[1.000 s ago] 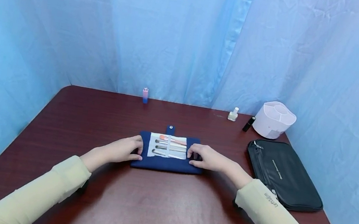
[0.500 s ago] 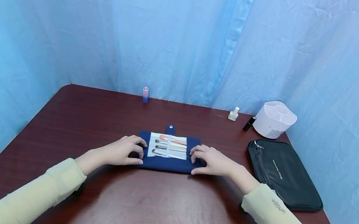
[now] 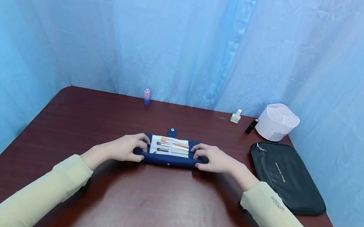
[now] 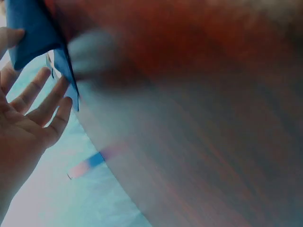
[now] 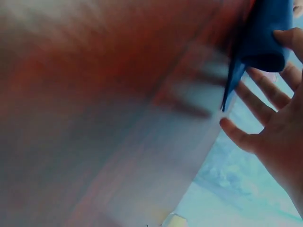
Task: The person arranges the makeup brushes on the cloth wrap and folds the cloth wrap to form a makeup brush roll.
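A navy fabric brush roll [image 3: 169,160] lies partly unrolled on the table, its near edge curled over. Several makeup brushes [image 3: 174,146] show in its white inner panel under a pale strap, one with a peach head. A snap tab [image 3: 172,131] points away at the far side. My left hand [image 3: 126,147] holds the left end of the curled edge, thumb on the near side. At the right end, my right hand [image 3: 214,159] holds it likewise. Both wrist views show a thumb pressed on the navy fold [image 5: 265,33] and the other fingers spread at the fabric.
A black zip case [image 3: 288,177] lies to the right. Behind it stand a white organizer [image 3: 277,123], a black lipstick tube [image 3: 252,126] and a nail polish bottle [image 3: 235,116]. A pink-and-blue tube [image 3: 147,96] stands at the table's back edge, before blue curtains.
The roll's near edge has turned up and away from me, covering the lowest brush, and a snap now shows on its outer face. Both hands shifted slightly outward, then back in.
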Available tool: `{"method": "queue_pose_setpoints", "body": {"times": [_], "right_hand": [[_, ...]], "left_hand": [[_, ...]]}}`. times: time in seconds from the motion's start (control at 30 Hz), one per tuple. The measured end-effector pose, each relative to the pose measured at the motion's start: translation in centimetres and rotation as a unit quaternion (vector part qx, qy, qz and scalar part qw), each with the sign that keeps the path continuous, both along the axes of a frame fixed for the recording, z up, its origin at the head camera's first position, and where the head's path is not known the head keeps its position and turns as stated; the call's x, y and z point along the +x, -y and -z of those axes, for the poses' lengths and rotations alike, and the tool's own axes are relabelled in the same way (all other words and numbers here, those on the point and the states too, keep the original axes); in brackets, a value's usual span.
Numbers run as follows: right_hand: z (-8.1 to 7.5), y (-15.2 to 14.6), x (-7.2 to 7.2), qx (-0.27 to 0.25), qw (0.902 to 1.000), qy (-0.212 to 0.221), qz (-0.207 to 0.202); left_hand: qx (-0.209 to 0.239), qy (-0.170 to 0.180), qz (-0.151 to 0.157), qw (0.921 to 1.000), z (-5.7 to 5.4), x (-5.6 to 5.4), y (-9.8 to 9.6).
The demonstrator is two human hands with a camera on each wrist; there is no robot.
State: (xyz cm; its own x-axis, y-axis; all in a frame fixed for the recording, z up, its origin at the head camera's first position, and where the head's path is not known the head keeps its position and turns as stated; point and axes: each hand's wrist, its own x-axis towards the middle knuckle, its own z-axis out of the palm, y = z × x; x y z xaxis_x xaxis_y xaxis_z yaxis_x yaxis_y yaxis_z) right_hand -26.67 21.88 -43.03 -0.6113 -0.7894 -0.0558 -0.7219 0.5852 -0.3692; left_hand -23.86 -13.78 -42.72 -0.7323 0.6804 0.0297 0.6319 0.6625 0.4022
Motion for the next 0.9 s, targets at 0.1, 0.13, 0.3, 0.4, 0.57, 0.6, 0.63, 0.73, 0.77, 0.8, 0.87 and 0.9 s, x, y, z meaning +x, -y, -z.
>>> {"method": "queue_pose_setpoints", "body": {"times": [0.1,0.13,0.3,0.4,0.57,0.6,0.63,0.73,0.77,0.8,0.87,0.9], "right_hand": [[0.0,0.0,-1.3,-0.028,0.9992,0.029,0.004],[0.0,0.1,-1.7,-0.031,0.9989,0.034,0.007],[0.1,0.3,-3.9,-0.036,0.9981,0.047,0.016],[0.1,0.3,-5.0,-0.034,0.9974,0.057,0.03],[0.2,0.5,-6.3,-0.019,0.9946,0.076,0.069],[0.2,0.5,-6.5,-0.016,0.994,0.078,0.075],[0.2,0.6,-6.6,-0.014,0.9933,0.082,0.08],[0.3,0.7,-7.0,-0.012,0.9916,0.09,0.092],[0.3,0.7,-7.1,-0.012,0.9909,0.094,0.095],[0.4,0.7,-7.2,-0.013,0.9908,0.093,0.097],[0.4,0.8,-7.4,-0.019,0.99,0.098,0.1],[0.5,0.8,-7.5,-0.023,0.9899,0.098,0.099]], "left_hand": [[0.031,0.011,-0.023,0.9992,-0.1,-1.0,0.2],[0.038,0.013,-0.03,0.9988,-0.1,-1.4,0.2],[0.058,0.028,-0.056,0.9963,-0.1,-3.2,0.2],[0.056,0.035,-0.069,0.9954,0.0,-4.1,0.2],[0.053,0.066,-0.097,0.9917,0.4,-5.4,-0.1],[0.053,0.072,-0.101,0.9908,0.5,-5.6,-0.1],[0.052,0.077,-0.104,0.9903,0.6,-5.7,-0.1],[0.044,0.07,-0.102,0.9913,1.0,-6.2,-0.2],[0.038,0.06,-0.098,0.9926,1.1,-6.3,-0.3],[0.03,0.05,-0.094,0.9938,1.2,-6.4,-0.3],[0.015,0.029,-0.091,0.9953,1.3,-6.6,-0.4],[0.008,0.018,-0.09,0.9958,1.3,-6.6,-0.5]]}}
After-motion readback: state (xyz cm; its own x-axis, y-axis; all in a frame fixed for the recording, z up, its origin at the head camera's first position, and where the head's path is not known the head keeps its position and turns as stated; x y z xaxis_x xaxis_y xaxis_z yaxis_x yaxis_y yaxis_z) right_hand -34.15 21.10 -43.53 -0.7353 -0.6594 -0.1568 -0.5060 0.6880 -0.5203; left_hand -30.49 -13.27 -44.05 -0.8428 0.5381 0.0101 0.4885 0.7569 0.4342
